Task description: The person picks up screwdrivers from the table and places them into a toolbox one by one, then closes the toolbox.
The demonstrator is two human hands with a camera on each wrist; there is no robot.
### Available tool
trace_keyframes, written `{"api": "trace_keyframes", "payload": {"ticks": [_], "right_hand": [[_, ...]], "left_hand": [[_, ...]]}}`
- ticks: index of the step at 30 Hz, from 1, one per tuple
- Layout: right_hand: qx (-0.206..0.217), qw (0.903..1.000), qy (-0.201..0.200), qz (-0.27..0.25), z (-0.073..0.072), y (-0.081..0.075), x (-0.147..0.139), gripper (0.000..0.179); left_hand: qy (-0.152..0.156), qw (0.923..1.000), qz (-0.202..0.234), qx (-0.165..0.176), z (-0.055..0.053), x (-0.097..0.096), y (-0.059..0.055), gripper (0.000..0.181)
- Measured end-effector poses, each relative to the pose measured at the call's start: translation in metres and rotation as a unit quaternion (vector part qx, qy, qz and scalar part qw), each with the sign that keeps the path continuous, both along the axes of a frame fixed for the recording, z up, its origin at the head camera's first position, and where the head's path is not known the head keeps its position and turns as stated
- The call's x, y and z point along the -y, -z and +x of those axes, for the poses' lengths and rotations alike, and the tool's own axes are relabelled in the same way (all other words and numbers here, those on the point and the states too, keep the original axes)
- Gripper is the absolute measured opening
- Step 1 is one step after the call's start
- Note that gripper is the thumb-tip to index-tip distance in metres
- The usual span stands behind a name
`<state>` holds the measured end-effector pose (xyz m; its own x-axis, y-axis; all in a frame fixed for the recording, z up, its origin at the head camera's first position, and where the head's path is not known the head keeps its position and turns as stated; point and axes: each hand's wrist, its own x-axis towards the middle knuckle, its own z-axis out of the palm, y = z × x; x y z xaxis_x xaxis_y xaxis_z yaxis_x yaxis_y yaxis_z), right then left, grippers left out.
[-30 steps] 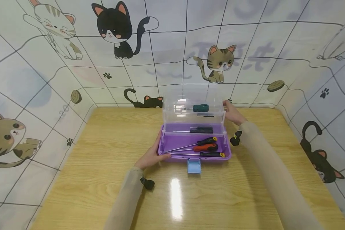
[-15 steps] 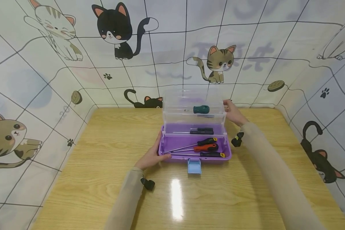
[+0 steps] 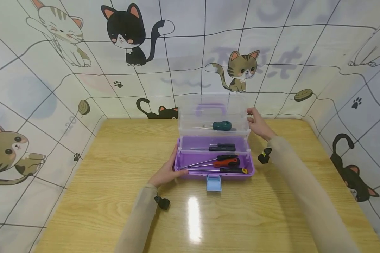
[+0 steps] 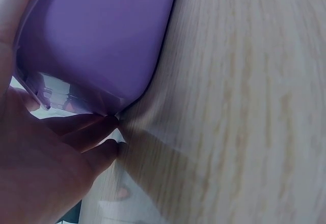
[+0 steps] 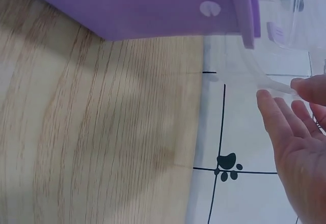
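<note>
A purple toolbox [image 3: 248,172] stands open at the middle of the table, its clear lid [image 3: 190,110] raised at the back. My left hand [image 3: 166,173] grips the box's left end, thumb on the front rim. The left wrist view shows those fingers against the box's end wall [image 4: 107,35]. My right hand [image 3: 259,124] pinches the lid's right edge between thumb and fingers. A green-handled screwdriver [image 3: 222,125] lies in the upper clear tray, dark-handled screwdrivers [image 3: 222,148] a level below. At the bottom lie a red-handled screwdriver [image 3: 227,162] and a black-and-yellow screwdriver [image 3: 234,170].
A light-blue latch [image 3: 213,183] hangs off the box's front. The wooden table [image 3: 130,151] meets a wall covering [image 3: 190,52] printed with cats behind and at both sides. A purple handle [image 3: 210,105] shows through the lid.
The upper clear trays have come down and forward, with the green-handled screwdriver lower. The lid's tilt has changed and my right hand has shifted slightly right. The left hand has stayed in place.
</note>
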<state>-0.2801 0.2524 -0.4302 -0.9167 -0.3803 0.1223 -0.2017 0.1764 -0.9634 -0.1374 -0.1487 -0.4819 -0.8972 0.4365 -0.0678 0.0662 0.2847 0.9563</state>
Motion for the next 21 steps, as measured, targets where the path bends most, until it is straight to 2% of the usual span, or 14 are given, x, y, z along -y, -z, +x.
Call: {"api": "trace_keyframes", "payload": {"ticks": [5, 9, 16, 21], "right_hand": [[-0.01, 0.9988, 0.016, 0.046, 0.002, -0.003, 0.0, 0.041], [-0.023, 0.998, 0.023, 0.054, 0.005, -0.006, 0.0, 0.042], [-0.038, 0.9966, 0.025, 0.068, 0.027, -0.032, 0.007, 0.04], [-0.035, 0.9938, 0.034, 0.1, 0.036, -0.042, 0.008, 0.039]], "left_hand": [[0.0, 0.9999, 0.008, 0.006, -0.001, 0.001, 0.002, 0.114], [-0.003, 0.9998, 0.012, 0.015, -0.001, 0.001, 0.002, 0.115], [-0.002, 0.9999, 0.011, 0.008, -0.001, 0.0, 0.002, 0.114], [0.002, 1.0, 0.007, 0.003, -0.001, 0.0, 0.002, 0.114]]}}
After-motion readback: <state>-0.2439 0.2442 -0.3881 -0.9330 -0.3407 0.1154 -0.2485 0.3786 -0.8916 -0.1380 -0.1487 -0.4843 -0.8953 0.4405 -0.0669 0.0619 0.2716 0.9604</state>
